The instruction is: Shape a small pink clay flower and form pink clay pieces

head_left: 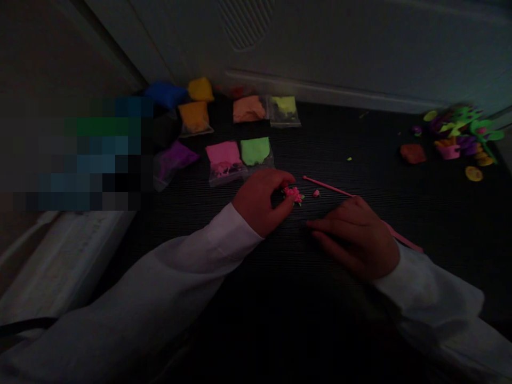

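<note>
My left hand [264, 200] is closed around a small cluster of pink clay flowers [293, 194] with green leaf tips, its thumb and fingers at the cluster's edges. Just right of the cluster a single small pink clay bud [316, 193] sits on the dark table. My right hand [354, 234] is low over the table, index finger and thumb stretched leftward, slightly apart, with nothing visible between them. A thin pink modelling tool [330, 186] passes behind the right hand; its middle is hidden, and its wider end [404, 237] shows beyond the knuckles.
Bags of pink clay [224, 154], green clay [256, 151], orange clay [194, 117] and several other colours lie at the back left. A reddish-brown lump [413, 153] and colourful clay pieces [460, 133] are at the right. A white panel [340, 53] bounds the back.
</note>
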Action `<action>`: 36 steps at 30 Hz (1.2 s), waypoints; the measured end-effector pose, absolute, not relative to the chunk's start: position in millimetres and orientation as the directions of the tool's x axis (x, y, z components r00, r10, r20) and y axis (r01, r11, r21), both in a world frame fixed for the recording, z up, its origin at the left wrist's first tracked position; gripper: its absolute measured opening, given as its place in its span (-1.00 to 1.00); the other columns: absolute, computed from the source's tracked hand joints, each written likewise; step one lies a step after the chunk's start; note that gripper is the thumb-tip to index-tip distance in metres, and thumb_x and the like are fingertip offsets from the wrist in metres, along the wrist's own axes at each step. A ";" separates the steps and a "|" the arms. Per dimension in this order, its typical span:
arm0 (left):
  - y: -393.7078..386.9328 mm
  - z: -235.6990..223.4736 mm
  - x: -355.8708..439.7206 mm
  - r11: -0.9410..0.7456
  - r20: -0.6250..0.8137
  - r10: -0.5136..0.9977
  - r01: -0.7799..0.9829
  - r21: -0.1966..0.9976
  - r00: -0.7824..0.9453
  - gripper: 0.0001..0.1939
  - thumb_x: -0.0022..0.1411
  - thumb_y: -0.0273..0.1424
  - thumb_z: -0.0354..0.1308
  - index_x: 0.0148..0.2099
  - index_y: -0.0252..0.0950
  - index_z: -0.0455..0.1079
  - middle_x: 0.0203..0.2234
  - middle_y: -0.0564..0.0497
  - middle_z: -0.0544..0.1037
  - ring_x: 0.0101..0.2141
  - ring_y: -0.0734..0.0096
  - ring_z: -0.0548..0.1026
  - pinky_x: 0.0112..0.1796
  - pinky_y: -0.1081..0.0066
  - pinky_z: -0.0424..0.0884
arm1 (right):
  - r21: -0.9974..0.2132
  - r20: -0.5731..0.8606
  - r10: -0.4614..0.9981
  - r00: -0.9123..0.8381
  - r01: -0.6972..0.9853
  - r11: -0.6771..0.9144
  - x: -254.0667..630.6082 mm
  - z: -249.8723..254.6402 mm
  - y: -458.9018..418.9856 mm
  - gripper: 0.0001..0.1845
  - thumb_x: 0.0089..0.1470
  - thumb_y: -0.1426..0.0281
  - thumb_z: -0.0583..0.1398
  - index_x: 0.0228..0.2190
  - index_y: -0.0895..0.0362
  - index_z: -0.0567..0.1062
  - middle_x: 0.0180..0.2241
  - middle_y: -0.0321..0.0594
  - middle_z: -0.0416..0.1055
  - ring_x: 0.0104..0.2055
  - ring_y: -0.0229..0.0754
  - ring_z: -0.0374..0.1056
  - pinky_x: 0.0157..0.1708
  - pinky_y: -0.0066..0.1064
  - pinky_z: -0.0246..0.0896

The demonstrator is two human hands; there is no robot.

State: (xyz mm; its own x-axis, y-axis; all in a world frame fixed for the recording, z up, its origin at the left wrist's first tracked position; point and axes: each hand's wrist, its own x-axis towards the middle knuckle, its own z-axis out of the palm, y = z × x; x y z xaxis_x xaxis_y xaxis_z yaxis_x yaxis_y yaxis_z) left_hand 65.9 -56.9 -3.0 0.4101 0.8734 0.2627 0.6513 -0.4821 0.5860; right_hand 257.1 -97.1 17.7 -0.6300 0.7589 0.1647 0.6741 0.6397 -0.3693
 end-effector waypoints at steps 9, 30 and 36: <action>-57.1 -1.8 66.4 -0.522 0.342 0.853 0.630 0.575 0.394 -0.78 0.00 -0.41 0.00 -0.25 -0.36 0.32 -0.36 -0.05 0.40 -0.32 0.40 0.32 -0.30 0.36 0.25 | -0.479 0.288 0.925 -0.250 0.799 0.365 261.9 13.9 -80.6 -0.88 -0.09 0.38 0.10 -0.41 0.10 0.40 -0.51 -0.27 0.31 -0.46 -0.26 0.22 -0.42 -0.37 0.09; -57.3 0.9 66.5 -0.470 0.345 0.883 0.602 0.645 0.320 -0.80 0.02 -0.40 -0.01 -0.29 -0.36 0.33 -0.43 -0.02 0.42 -0.42 0.46 0.31 -0.38 0.40 0.25 | -0.332 0.229 0.899 -0.373 0.839 0.432 255.7 -1.9 -68.2 -0.75 -0.07 0.38 0.08 -0.26 0.08 0.32 -0.28 -0.22 0.37 -0.20 -0.16 0.23 -0.18 -0.24 -0.08; -57.6 0.2 66.8 -0.473 0.350 0.881 0.598 0.647 0.318 -0.80 0.02 -0.39 0.00 -0.29 -0.35 0.33 -0.44 -0.02 0.42 -0.41 0.46 0.32 -0.38 0.40 0.26 | -0.383 0.250 0.904 -0.347 0.822 0.422 253.2 0.1 -68.5 -0.77 -0.08 0.39 0.09 -0.28 0.08 0.34 -0.32 -0.21 0.38 -0.22 -0.14 0.24 -0.17 -0.19 -0.04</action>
